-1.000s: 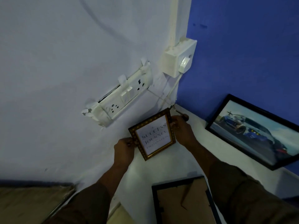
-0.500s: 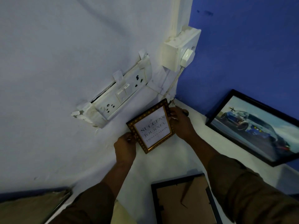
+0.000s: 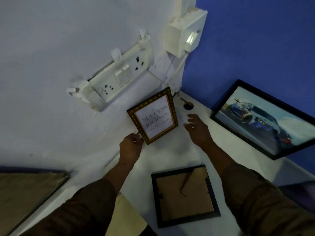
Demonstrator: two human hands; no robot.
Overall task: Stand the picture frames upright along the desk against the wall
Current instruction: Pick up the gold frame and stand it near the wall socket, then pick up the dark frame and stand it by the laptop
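Note:
A small gold-patterned frame (image 3: 154,116) with printed words stands upright on the white desk (image 3: 170,155), leaning against the pale wall in the corner. My left hand (image 3: 132,143) is at its lower left corner, fingertips touching the edge. My right hand (image 3: 198,126) hovers open just right of the frame, apart from it. A large black frame with a car picture (image 3: 265,120) leans on the blue wall at the right. Another black frame (image 3: 185,195) lies face down on the desk near me, its brown backing and stand showing.
A loose white socket strip (image 3: 115,79) and a switch box (image 3: 185,31) with a cable hang on the wall above the gold frame. A cable hole (image 3: 188,106) sits in the desk corner. A brown board (image 3: 25,191) lies at the lower left.
My right hand has let go of the gold frame's right edge and drawn back to the right. The frame now stands against the wall, with only my left hand at its corner.

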